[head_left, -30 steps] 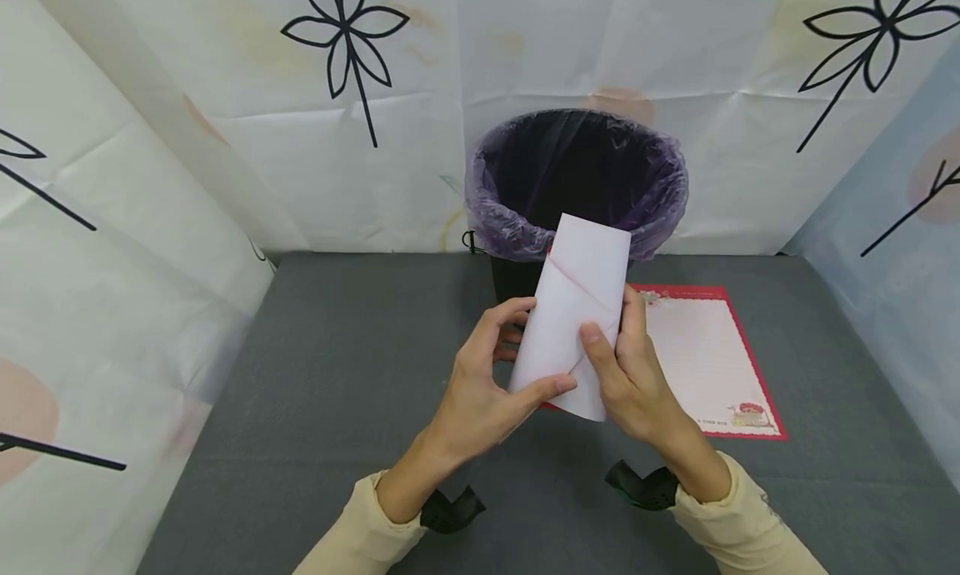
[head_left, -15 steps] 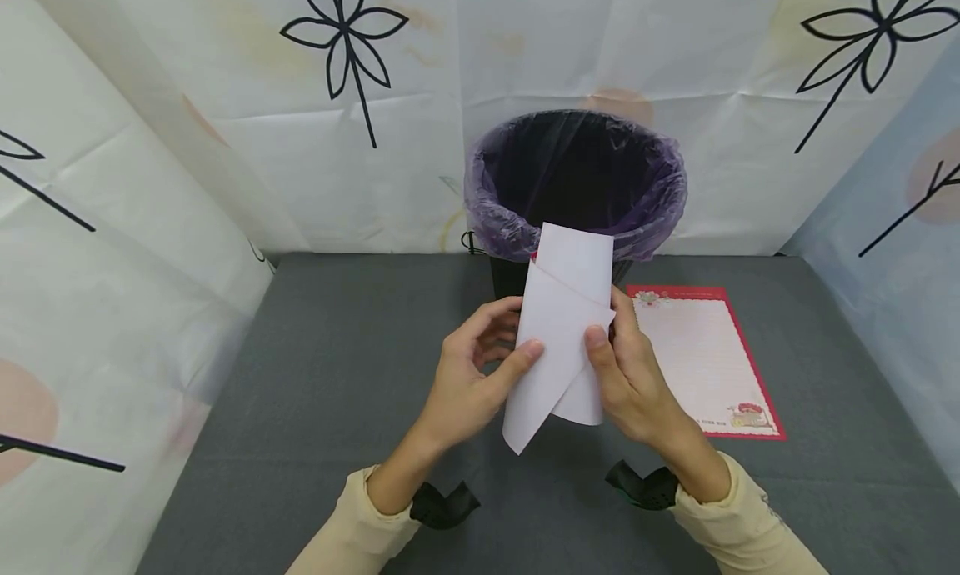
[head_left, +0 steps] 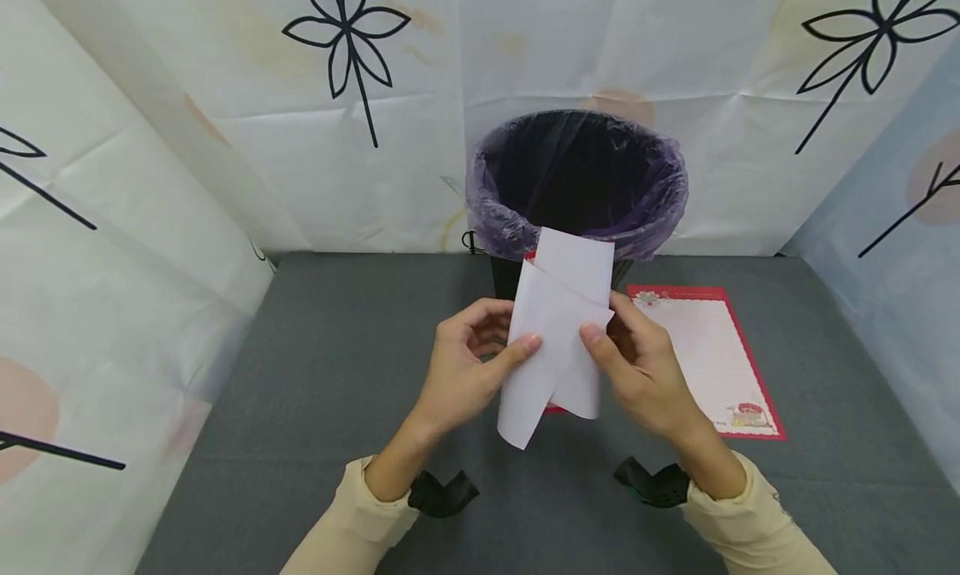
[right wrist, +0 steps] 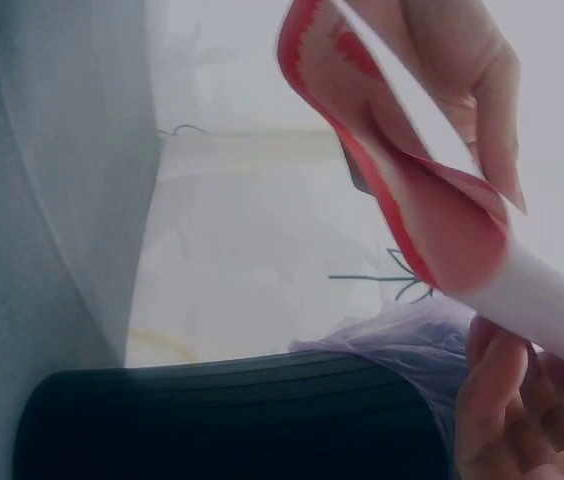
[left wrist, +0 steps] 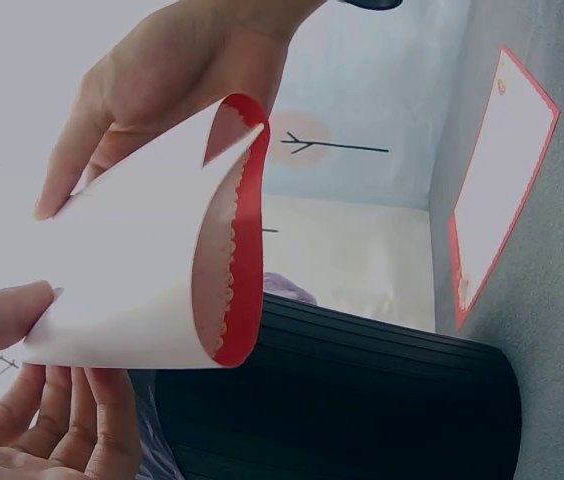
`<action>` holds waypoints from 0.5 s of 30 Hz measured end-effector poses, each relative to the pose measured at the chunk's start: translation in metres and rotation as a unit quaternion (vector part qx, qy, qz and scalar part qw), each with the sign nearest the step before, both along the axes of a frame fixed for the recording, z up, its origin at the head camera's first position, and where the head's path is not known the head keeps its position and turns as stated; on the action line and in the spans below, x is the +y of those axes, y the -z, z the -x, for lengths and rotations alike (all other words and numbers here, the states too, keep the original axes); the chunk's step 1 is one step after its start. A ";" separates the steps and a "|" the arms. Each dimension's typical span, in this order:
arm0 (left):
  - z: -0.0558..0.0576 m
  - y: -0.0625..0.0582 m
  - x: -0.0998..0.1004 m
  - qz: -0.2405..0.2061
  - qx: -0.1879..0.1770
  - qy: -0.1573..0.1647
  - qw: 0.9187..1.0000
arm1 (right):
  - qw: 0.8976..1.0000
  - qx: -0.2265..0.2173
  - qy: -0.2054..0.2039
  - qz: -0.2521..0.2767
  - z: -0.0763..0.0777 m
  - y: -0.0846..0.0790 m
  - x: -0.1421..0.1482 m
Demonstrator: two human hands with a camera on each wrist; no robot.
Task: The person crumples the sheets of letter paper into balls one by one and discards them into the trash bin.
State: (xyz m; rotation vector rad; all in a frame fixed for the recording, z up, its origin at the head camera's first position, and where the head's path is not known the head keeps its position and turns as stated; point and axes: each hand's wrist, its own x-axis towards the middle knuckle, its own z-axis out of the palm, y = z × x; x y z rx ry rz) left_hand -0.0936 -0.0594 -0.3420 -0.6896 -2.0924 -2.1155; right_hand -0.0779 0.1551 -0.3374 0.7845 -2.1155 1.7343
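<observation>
Between both hands is a sheet of letter paper [head_left: 555, 342], loosely folded into overlapping flaps with its plain white back outward. My left hand [head_left: 467, 367] pinches its left side, thumb in front and fingers behind. On the other side my right hand [head_left: 647, 362] grips the edge, its thumb on the front flap. The left wrist view shows the sheet's [left wrist: 142, 270] open end, a red scalloped border lining the curled inside. In the right wrist view the red-edged inner face [right wrist: 442, 220] also shows, with a gap between the layers. Some fingertips are hidden behind the paper.
Just beyond the hands stands a black trash can [head_left: 510, 277] with a purple plastic liner [head_left: 495, 212]. A flat lined letter sheet [head_left: 708, 362] with a red border lies to the right on the grey tabletop [head_left: 360, 342]. Flower-patterned cloth [head_left: 225, 167] hangs around the table.
The folded paper has shifted a little left, and its flaps have spread apart at the lower end. My left thumb has moved up the sheet; my right hand has turned slightly outward.
</observation>
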 end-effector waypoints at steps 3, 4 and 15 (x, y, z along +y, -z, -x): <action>0.001 -0.002 0.000 0.000 -0.008 0.013 1.000 | 0.999 -0.013 -0.005 0.030 0.001 -0.003 0.003; 0.001 -0.002 0.000 -0.001 -0.011 0.018 1.000 | 0.999 -0.018 -0.008 0.040 0.001 -0.003 0.004; 0.005 -0.004 0.000 -0.011 -0.033 0.062 0.997 | 0.996 -0.027 0.016 0.079 0.005 -0.006 0.006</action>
